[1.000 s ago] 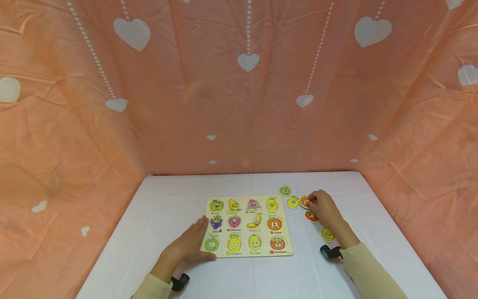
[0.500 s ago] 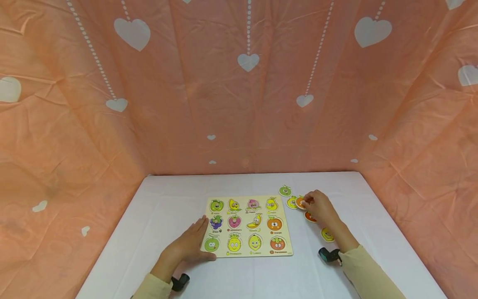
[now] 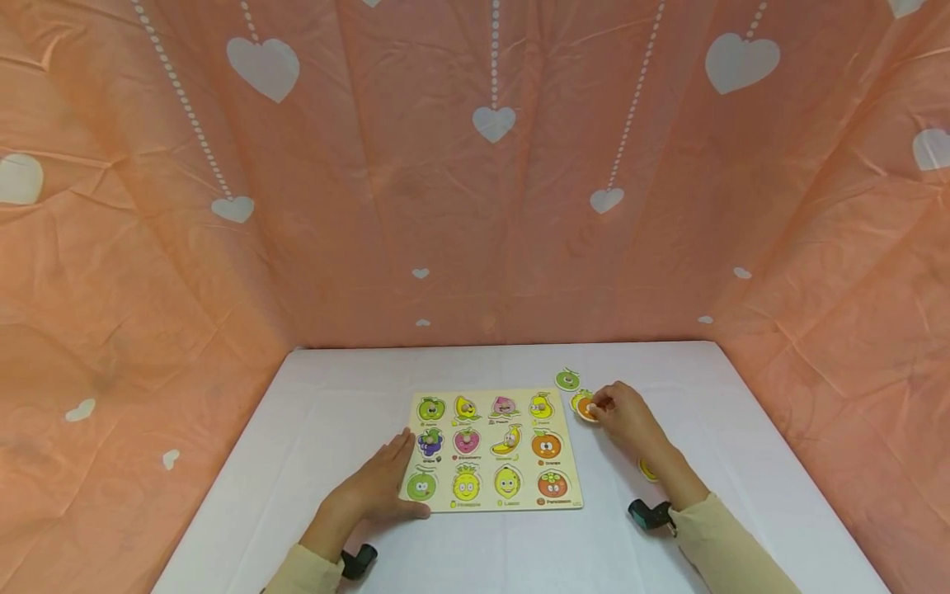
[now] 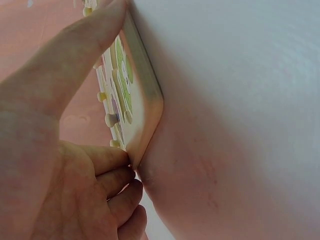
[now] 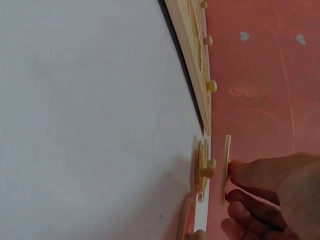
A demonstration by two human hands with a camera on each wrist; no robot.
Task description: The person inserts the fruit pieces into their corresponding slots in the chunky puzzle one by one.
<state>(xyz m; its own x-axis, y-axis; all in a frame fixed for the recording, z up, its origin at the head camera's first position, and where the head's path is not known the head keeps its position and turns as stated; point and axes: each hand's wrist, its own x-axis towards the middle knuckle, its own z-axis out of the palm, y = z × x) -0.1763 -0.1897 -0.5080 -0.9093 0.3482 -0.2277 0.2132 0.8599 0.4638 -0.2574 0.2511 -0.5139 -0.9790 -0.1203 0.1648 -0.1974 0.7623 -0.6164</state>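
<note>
A wooden fruit puzzle board (image 3: 490,466) with knobbed pieces in its upper rows lies on the white table. My left hand (image 3: 374,483) rests at its near left corner, thumb along the front edge and fingertips on the left side. Beyond the board's right edge, my right hand (image 3: 631,419) pinches an orange puzzle piece (image 3: 586,407) by its knob. In the right wrist view this held piece (image 5: 226,170) is raised, beside a knobbed piece (image 5: 201,172) on the table. It partly covers the pineapple piece (image 3: 577,398) in the head view.
A green melon piece (image 3: 567,379) lies near the board's far right corner. A lemon piece (image 3: 647,470) shows partly from under the right forearm. In the right wrist view, a reddish piece (image 5: 186,220) lies low. A peach-coloured curtain (image 3: 475,247) encloses the table.
My right hand has carried the orange piece left toward the board, over the pineapple piece. The hand now hides the persimmon piece. My left hand and the board have stayed in place.
</note>
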